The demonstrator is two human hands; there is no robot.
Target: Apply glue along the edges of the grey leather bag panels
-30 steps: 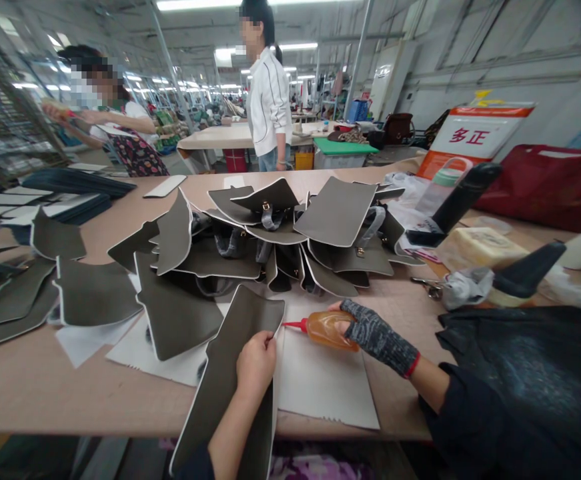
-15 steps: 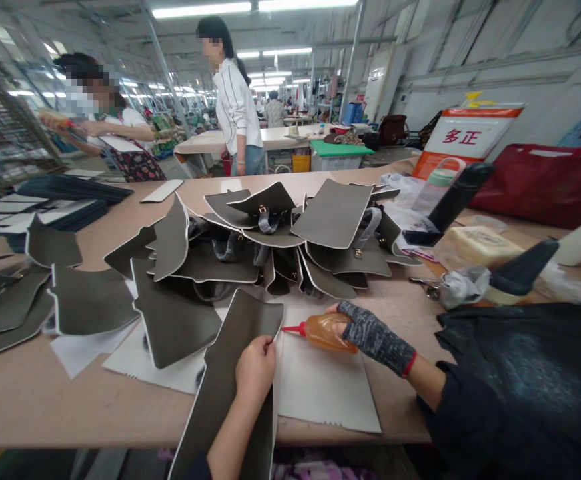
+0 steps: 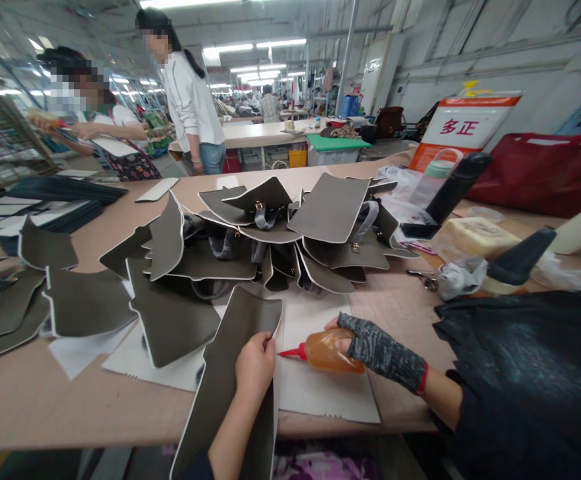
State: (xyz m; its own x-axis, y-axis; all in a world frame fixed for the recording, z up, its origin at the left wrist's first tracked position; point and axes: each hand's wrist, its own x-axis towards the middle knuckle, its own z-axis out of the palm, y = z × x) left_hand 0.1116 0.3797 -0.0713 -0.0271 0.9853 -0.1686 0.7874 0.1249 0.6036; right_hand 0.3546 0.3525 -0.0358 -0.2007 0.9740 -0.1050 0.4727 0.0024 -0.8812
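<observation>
My left hand [image 3: 256, 367] grips the right edge of a long grey-brown panel [image 3: 227, 363] with white edges, thumb on top; the panel's lower end hangs past the table's front edge. In a fingerless dark knit glove, my right hand [image 3: 370, 343] is closed around a squeeze bottle [image 3: 327, 351] of amber liquid, likely glue. The bottle lies nearly level, its red nozzle pointing left, with the tip at the panel's right edge just below my left thumb. Under the bottle lies a pale board [image 3: 330, 393]. Just beyond is a heap of similar panels [image 3: 325, 210], some with wrapped handles.
More panels [image 3: 87, 303] lie at the left. To the right are a black jacket-like cloth [image 3: 525, 360], a yellowish block [image 3: 477, 237], scissors-like metal [image 3: 425, 280], a white-and-orange can [image 3: 463, 130] and a dark red bag [image 3: 545, 173]. Two people stand beyond the table.
The bottle in my right hand has moved down along the panel's edge, toward me. My left hand keeps its hold. The standing person in white appears further left, and the view has shifted slightly.
</observation>
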